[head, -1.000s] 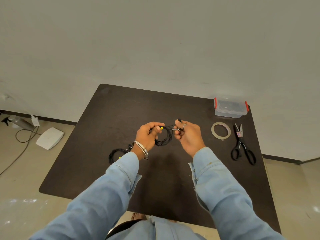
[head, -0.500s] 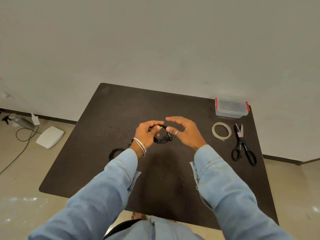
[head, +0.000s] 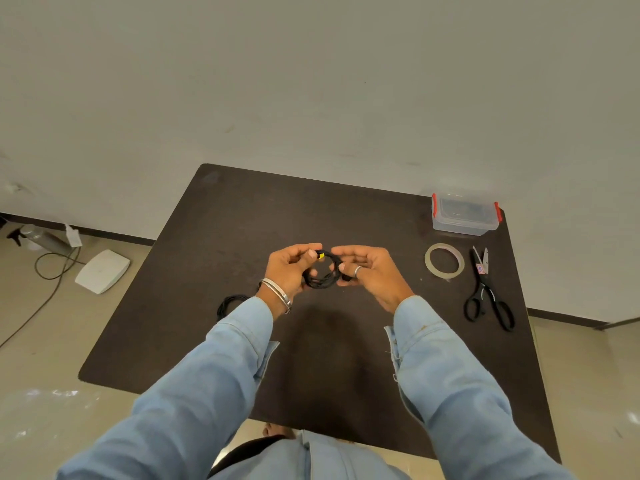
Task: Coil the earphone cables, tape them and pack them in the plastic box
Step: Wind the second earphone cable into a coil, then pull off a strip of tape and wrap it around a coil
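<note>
A black earphone cable, wound into a small round coil with a yellow tag at its top, hangs above the middle of the dark table. My left hand pinches the coil at the tag. My right hand holds the coil's right side with its fingertips. A second black coiled cable lies on the table, partly hidden behind my left sleeve. The clear plastic box with red clips sits shut at the far right corner. A ring of clear tape lies flat in front of the box.
Black-handled scissors lie to the right of the tape, near the table's right edge. On the floor at the left are a white flat device, a spray bottle and a loose wire.
My right hand opened, swept over the coil and came back to grip its right side. The loose end is now wound in and the coil is rounder and tighter.
</note>
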`<action>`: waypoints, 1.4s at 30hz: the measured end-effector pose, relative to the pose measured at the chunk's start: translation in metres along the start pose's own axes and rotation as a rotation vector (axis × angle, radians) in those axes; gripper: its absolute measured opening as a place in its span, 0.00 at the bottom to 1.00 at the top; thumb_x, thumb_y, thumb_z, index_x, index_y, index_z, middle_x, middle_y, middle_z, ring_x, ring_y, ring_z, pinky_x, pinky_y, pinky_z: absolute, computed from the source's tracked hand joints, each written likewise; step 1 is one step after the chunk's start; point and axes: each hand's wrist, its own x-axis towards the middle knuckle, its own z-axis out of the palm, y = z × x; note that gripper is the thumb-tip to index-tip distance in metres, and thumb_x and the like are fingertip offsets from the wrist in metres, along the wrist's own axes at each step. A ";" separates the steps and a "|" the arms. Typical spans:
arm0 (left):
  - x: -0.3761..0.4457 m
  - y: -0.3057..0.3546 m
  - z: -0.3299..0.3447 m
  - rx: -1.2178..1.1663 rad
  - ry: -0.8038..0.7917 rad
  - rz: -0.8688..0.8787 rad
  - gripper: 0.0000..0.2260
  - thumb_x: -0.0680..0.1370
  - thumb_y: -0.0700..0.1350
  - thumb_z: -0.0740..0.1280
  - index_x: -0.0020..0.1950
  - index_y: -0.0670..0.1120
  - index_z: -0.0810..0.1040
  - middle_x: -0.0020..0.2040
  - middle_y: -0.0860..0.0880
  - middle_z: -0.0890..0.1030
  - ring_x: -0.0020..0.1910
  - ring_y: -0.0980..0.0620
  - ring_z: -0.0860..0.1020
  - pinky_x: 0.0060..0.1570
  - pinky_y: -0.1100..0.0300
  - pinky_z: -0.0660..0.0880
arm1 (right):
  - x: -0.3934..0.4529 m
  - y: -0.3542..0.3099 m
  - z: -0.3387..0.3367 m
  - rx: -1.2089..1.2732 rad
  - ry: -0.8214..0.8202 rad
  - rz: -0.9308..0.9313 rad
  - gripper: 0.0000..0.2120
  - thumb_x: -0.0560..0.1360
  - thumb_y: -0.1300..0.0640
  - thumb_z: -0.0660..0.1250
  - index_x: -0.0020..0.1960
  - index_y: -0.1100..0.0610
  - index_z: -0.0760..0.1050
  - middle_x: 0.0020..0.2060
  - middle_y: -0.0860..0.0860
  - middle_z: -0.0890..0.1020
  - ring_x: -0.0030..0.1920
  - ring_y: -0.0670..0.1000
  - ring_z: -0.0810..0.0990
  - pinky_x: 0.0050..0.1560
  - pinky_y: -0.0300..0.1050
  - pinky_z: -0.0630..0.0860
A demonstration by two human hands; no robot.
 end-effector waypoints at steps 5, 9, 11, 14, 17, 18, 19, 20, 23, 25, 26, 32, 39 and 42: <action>-0.004 -0.012 0.008 -0.199 0.043 -0.225 0.07 0.79 0.41 0.63 0.53 0.41 0.78 0.44 0.45 0.80 0.36 0.51 0.76 0.34 0.58 0.80 | -0.003 0.022 0.011 0.282 0.171 0.152 0.12 0.77 0.70 0.59 0.54 0.62 0.79 0.42 0.59 0.81 0.45 0.55 0.81 0.41 0.50 0.82; -0.009 -0.032 0.004 -0.201 0.099 -0.309 0.09 0.76 0.32 0.64 0.55 0.41 0.75 0.42 0.44 0.79 0.39 0.49 0.78 0.41 0.56 0.78 | -0.002 0.053 0.018 0.274 0.271 0.272 0.12 0.76 0.69 0.60 0.53 0.59 0.79 0.44 0.57 0.82 0.46 0.52 0.81 0.39 0.45 0.80; -0.009 -0.047 -0.003 -0.068 0.130 -0.298 0.14 0.75 0.28 0.63 0.58 0.39 0.74 0.45 0.43 0.78 0.42 0.47 0.78 0.41 0.56 0.78 | 0.000 0.073 0.026 0.187 0.305 0.319 0.12 0.76 0.68 0.61 0.51 0.55 0.79 0.44 0.55 0.83 0.45 0.50 0.81 0.39 0.42 0.76; -0.007 -0.071 -0.016 0.133 0.188 -0.268 0.15 0.73 0.26 0.65 0.58 0.35 0.76 0.49 0.41 0.78 0.46 0.45 0.78 0.36 0.61 0.80 | 0.001 0.095 0.041 0.002 0.379 0.330 0.10 0.73 0.67 0.65 0.48 0.55 0.79 0.43 0.54 0.85 0.43 0.49 0.81 0.45 0.43 0.77; -0.006 -0.084 -0.028 0.330 0.257 -0.224 0.14 0.70 0.27 0.68 0.54 0.37 0.80 0.48 0.41 0.81 0.45 0.47 0.79 0.44 0.56 0.81 | 0.004 0.106 0.055 -0.172 0.375 0.333 0.08 0.73 0.66 0.67 0.45 0.53 0.79 0.38 0.50 0.83 0.46 0.51 0.81 0.56 0.49 0.78; -0.005 -0.087 -0.033 0.401 0.258 -0.209 0.15 0.69 0.27 0.68 0.54 0.38 0.80 0.48 0.42 0.82 0.44 0.49 0.79 0.49 0.54 0.80 | 0.005 0.109 0.060 -0.222 0.354 0.329 0.08 0.73 0.65 0.67 0.46 0.53 0.80 0.38 0.49 0.82 0.48 0.52 0.81 0.56 0.50 0.78; -0.004 -0.088 -0.038 0.460 0.249 -0.206 0.15 0.69 0.27 0.69 0.54 0.39 0.80 0.48 0.43 0.83 0.45 0.50 0.79 0.53 0.55 0.78 | 0.006 0.110 0.066 -0.254 0.332 0.322 0.07 0.74 0.64 0.67 0.47 0.53 0.80 0.39 0.49 0.82 0.49 0.53 0.81 0.56 0.52 0.78; -0.002 -0.089 -0.042 0.501 0.236 -0.204 0.15 0.70 0.28 0.68 0.54 0.39 0.80 0.49 0.43 0.83 0.45 0.50 0.79 0.55 0.56 0.76 | 0.006 0.112 0.071 -0.279 0.317 0.321 0.07 0.74 0.63 0.67 0.49 0.54 0.80 0.40 0.49 0.81 0.51 0.53 0.80 0.56 0.52 0.78; 0.004 -0.092 -0.054 0.594 0.202 -0.188 0.15 0.71 0.29 0.68 0.55 0.40 0.80 0.51 0.44 0.83 0.49 0.48 0.81 0.58 0.56 0.75 | 0.008 0.118 0.083 -0.416 0.298 0.312 0.08 0.76 0.62 0.65 0.53 0.58 0.80 0.46 0.52 0.82 0.51 0.51 0.77 0.58 0.41 0.73; 0.005 -0.093 -0.060 0.679 0.151 -0.175 0.14 0.72 0.31 0.68 0.56 0.40 0.80 0.52 0.45 0.83 0.51 0.50 0.80 0.57 0.63 0.73 | 0.009 0.122 0.088 -0.530 0.331 0.255 0.09 0.76 0.62 0.65 0.53 0.59 0.80 0.49 0.55 0.83 0.52 0.54 0.79 0.56 0.44 0.74; 0.005 -0.093 -0.061 0.707 0.126 -0.166 0.14 0.72 0.31 0.68 0.57 0.41 0.80 0.52 0.46 0.82 0.50 0.51 0.80 0.55 0.66 0.71 | 0.009 0.123 0.089 -0.567 0.343 0.230 0.08 0.76 0.62 0.65 0.53 0.60 0.81 0.49 0.56 0.83 0.52 0.56 0.79 0.55 0.46 0.75; 0.009 -0.096 -0.066 0.900 -0.036 -0.080 0.17 0.72 0.38 0.71 0.61 0.44 0.78 0.56 0.45 0.77 0.47 0.48 0.80 0.55 0.61 0.73 | 0.013 0.122 0.093 -0.769 0.346 0.296 0.10 0.79 0.57 0.61 0.55 0.55 0.79 0.57 0.51 0.77 0.60 0.56 0.68 0.57 0.51 0.65; 0.016 -0.096 -0.072 0.944 -0.074 -0.053 0.15 0.75 0.38 0.68 0.61 0.45 0.78 0.55 0.43 0.78 0.52 0.46 0.78 0.57 0.58 0.72 | 0.007 0.126 0.086 -0.610 0.477 0.269 0.10 0.78 0.58 0.63 0.55 0.53 0.81 0.55 0.52 0.78 0.60 0.56 0.69 0.59 0.50 0.64; 0.017 -0.090 -0.073 0.907 -0.040 -0.041 0.12 0.75 0.37 0.67 0.59 0.44 0.79 0.54 0.44 0.80 0.52 0.46 0.78 0.57 0.58 0.72 | 0.006 0.127 0.081 -0.525 0.505 0.252 0.09 0.78 0.59 0.63 0.53 0.55 0.82 0.53 0.54 0.81 0.57 0.57 0.74 0.59 0.46 0.68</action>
